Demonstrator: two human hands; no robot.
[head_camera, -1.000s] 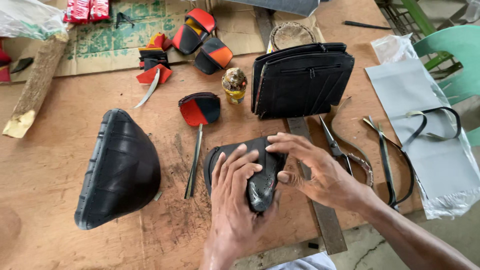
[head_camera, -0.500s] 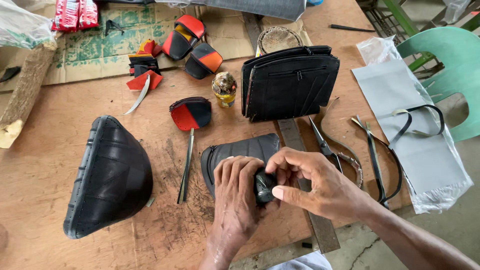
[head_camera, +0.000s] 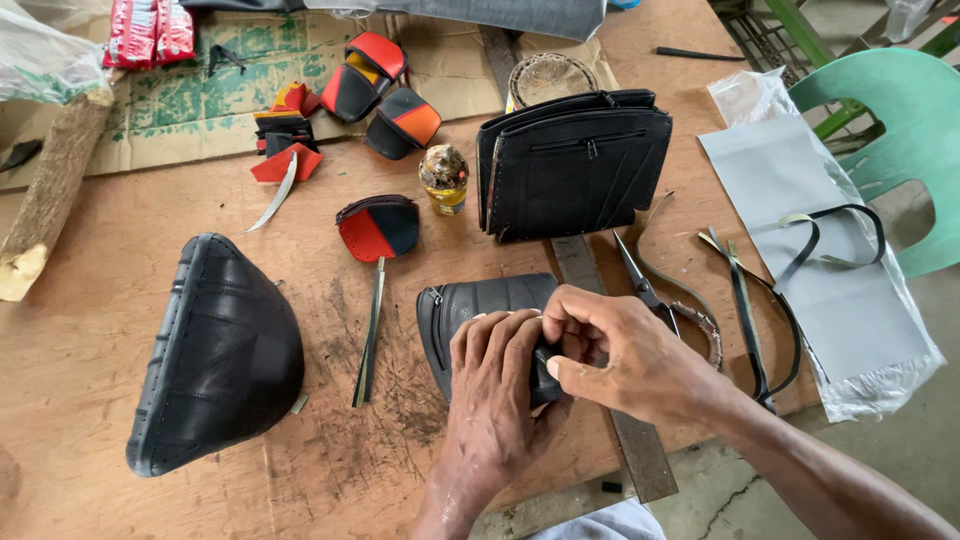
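We list two bare hands, the left hand (head_camera: 497, 385) and the right hand (head_camera: 628, 355), both forearms uncovered, no rings, watch or gloves showing, fingernails short and pale.

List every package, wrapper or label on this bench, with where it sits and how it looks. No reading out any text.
Red snack packets: far left corner, two flat red wrappers with white print.
Clear plastic bag: far left edge, crumpled.
Clear sleeve: right edge, holding grey sheet.
Small bottle: centre, yellowish, stained label.
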